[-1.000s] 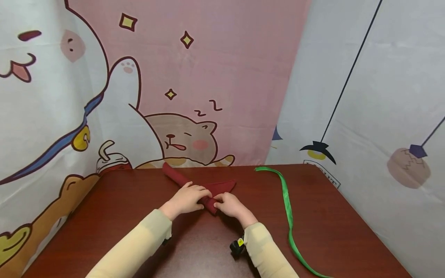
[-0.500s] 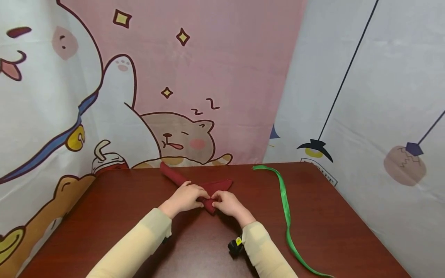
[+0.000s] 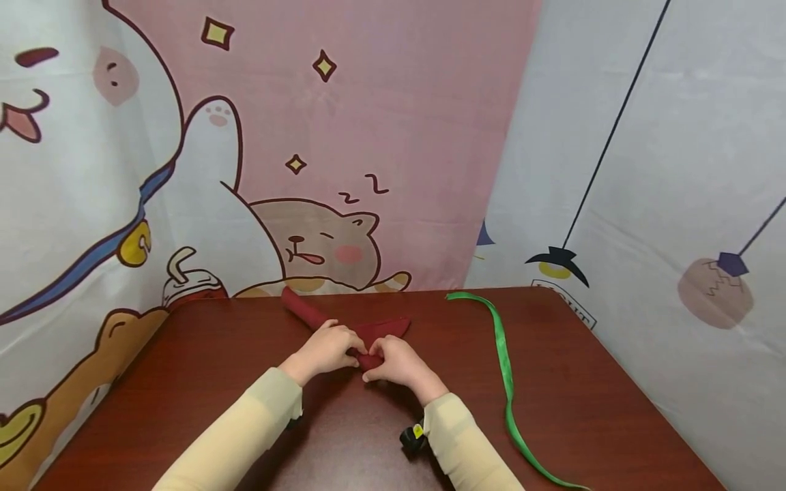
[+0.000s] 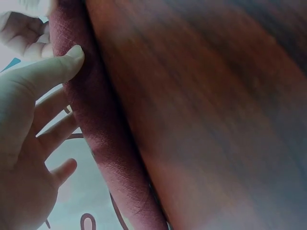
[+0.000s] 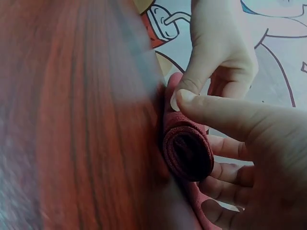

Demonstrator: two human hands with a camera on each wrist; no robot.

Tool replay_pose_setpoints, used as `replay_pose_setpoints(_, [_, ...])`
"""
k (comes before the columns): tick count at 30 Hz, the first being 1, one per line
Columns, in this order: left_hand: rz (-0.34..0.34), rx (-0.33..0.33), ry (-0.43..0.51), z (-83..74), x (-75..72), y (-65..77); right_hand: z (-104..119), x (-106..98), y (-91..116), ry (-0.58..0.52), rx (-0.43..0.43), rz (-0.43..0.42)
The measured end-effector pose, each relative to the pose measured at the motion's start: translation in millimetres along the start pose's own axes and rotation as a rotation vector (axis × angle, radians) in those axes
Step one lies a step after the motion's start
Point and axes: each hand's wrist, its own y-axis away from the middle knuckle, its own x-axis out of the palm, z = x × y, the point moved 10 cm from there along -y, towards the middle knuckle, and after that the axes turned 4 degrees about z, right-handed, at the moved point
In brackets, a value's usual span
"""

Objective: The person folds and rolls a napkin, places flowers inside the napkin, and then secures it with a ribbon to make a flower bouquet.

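A dark red cloth [image 3: 301,308] lies rolled into a tube, slanting from the table's far edge toward the person. From the roll, a flat pointed flap [image 3: 389,329] of the same cloth spreads to the right. My left hand [image 3: 329,351] grips the tube near its closer end, its thumb [image 4: 67,66] on top in the left wrist view. Close beside it, my right hand [image 3: 402,363] holds the near end between thumb and curled fingers. In the right wrist view the layered, hollow end of the roll [image 5: 188,153] faces the camera, and the two thumbs nearly meet above it.
A long green ribbon [image 3: 505,368] runs down the right part of the brown wooden table [image 3: 215,368]. Behind the table hangs a cloth backdrop [image 3: 417,170] with cartoon drawings. A small black device [image 3: 413,442] is worn at the right wrist.
My right hand has slid a little left over the near end of the roll, closer to the left hand, covering more of it. My left hand stays nearly in place.
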Motion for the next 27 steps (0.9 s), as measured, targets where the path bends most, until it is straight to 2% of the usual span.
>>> replay_pose_setpoints(7, [0.065, 0.003, 0.039, 1.0, -1.8, 5.2, 10.0, 7.0, -0.3, 0.016, -0.013, 0.04])
replay_pose_setpoints(13, [0.124, -0.015, 0.048, 3.8, 1.6, 5.8, 7.8, 11.5, -1.8, -0.053, -0.003, 0.042])
replay_pose_setpoints(20, [0.103, 0.001, 0.01, -2.8, 0.6, 6.1, -4.2, 10.4, -1.4, -0.158, 0.02, 0.053])
replay_pose_setpoints(27, [0.038, 0.018, -0.036, -6.9, -3.7, 5.9, -8.8, 4.6, -2.8, -0.093, 0.01, 0.045])
